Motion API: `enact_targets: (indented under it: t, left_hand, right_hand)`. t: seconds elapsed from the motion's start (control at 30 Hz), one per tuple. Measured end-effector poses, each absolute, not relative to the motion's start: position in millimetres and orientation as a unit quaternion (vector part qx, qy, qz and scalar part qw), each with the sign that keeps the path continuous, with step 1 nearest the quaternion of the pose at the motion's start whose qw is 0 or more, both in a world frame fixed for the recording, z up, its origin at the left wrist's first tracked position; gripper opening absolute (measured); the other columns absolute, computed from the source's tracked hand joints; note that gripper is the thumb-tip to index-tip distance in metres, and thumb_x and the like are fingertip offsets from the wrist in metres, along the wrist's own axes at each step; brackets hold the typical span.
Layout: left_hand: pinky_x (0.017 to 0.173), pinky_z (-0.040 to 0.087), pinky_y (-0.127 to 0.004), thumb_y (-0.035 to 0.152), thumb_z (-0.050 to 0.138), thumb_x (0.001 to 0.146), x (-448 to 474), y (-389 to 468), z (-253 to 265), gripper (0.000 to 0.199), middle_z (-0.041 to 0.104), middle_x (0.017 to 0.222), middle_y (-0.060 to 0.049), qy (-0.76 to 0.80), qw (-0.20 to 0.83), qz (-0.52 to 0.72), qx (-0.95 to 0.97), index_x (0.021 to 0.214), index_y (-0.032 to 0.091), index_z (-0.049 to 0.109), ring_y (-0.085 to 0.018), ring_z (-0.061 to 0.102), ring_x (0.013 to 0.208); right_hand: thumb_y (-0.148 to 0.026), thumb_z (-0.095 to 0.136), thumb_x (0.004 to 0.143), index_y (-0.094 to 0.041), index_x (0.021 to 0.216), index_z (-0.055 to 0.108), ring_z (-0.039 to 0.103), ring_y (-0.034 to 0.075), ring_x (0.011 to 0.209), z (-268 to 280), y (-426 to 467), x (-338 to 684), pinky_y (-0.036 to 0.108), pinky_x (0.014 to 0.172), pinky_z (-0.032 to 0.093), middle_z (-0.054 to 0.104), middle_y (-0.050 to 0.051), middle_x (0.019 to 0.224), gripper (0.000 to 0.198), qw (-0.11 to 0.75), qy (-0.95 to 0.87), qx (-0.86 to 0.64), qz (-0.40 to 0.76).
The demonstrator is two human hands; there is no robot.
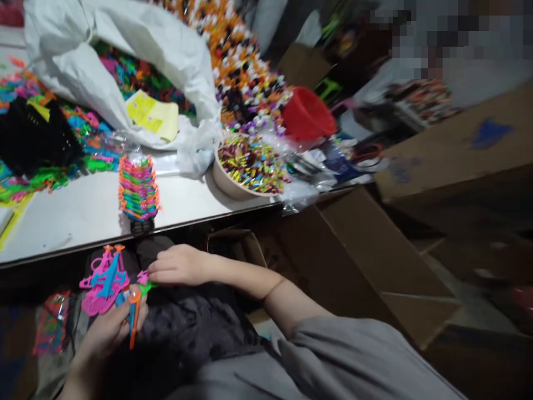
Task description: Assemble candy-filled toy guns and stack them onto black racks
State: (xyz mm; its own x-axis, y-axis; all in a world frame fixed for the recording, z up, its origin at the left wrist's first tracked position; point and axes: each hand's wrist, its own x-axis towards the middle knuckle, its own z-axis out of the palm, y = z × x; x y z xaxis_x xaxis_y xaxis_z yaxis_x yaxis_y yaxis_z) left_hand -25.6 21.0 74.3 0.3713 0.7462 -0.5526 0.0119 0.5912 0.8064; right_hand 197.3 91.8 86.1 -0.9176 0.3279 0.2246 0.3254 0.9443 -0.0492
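Note:
Low over my lap, my left hand (pixel 119 322) is closed on a bunch of small plastic toy pieces (pixel 109 280). They are pink and blue, with orange cup-like tips, and an orange-and-blue stick (pixel 134 319) pokes out between the fingers. Close beside it, my right hand (pixel 179 265) has its fingers drawn together at a green and pink plastic piece (pixel 144 282); blur hides the exact grip. Above both hands, near the table edge, lies a neat stack of colourful plastic pieces (pixel 139 189) with a black item at its lower end.
On the white table (pixel 183 194) stand a tub of tiny colourful pieces (pixel 237 191), a white sack (pixel 166 39) and a red basin (pixel 308 118). Loose toys and a black bundle (pixel 35 139) lie left. Cardboard boxes (pixel 366 244) stand right. A filled clear bag (pixel 52 322) is lower left.

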Motion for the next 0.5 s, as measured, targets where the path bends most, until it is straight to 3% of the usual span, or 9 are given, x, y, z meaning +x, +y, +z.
enact_targets:
  t: [0.13, 0.33, 0.5]
  left_hand:
    - [0.050, 0.031, -0.025, 0.053, 0.057, 0.078, -18, 26, 61, 0.039, 0.042, 0.049, 0.004, 0.452, 0.796, 0.247, 0.317, 0.057, 0.021, 0.047, -0.011, 0.032, 0.048]
    - [0.050, 0.031, -0.024, 0.055, 0.062, 0.074, -11, 23, 66, 0.042, 0.042, 0.050, 0.004, 0.463, 0.778, 0.295, 0.306, 0.059, 0.020, 0.044, -0.011, 0.032, 0.049]
    - [0.048, 0.036, -0.024, 0.066, 0.059, 0.070, -6, 23, 58, 0.048, 0.039, 0.050, 0.005, 0.493, 0.737, 0.305, 0.348, 0.062, 0.021, 0.046, -0.010, 0.035, 0.047]
  right_hand:
    - [-0.027, 0.021, 0.096, -0.031, 0.108, 0.063, 0.059, 0.008, 0.096, 79, 103, 199, 0.021, 0.065, 0.047, 0.062, -0.008, 0.121, 0.044, 0.104, -0.985, -0.132, -0.031]
    - [-0.029, 0.019, 0.095, -0.034, 0.113, 0.062, 0.059, 0.008, 0.104, 59, 114, 197, 0.019, 0.076, 0.048, 0.056, -0.008, 0.129, 0.046, 0.069, -0.990, -0.126, -0.015]
    - [-0.026, 0.020, 0.096, -0.027, 0.115, 0.062, 0.054, 0.008, 0.111, 54, 110, 200, 0.018, 0.087, 0.044, 0.057, -0.005, 0.128, 0.046, 0.112, -0.986, -0.119, -0.023]
